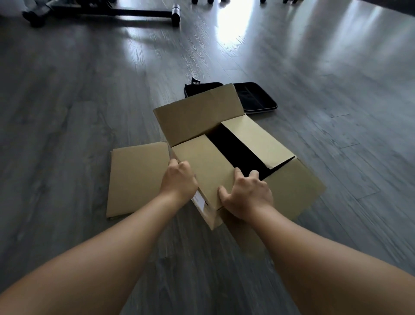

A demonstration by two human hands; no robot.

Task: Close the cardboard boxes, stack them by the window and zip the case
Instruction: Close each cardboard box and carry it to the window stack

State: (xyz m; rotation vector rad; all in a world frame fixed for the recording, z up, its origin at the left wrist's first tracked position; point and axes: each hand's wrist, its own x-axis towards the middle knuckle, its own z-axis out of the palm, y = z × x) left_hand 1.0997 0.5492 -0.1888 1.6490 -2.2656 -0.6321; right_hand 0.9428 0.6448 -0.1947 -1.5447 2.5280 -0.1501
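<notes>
Indoor room, likely a home or small office; cannot tell which. Grey wood-grain plank floor (67, 94), glossy, with a bright patch of daylight (233, 24) well beyond the cardboard box (224, 157). Far beyond the box to the left, a black metal frame base (125, 12) on the floor. Dark caster-like feet (203, 1) at the top edge.

A cardboard box (242, 161) is sitting on the floor (67, 90), with a flattened cardboard sheet (137, 179) lying just left of it. An open case (258, 96) is lying behind the box, and a wheeled frame (112, 11) is standing far behind.
</notes>
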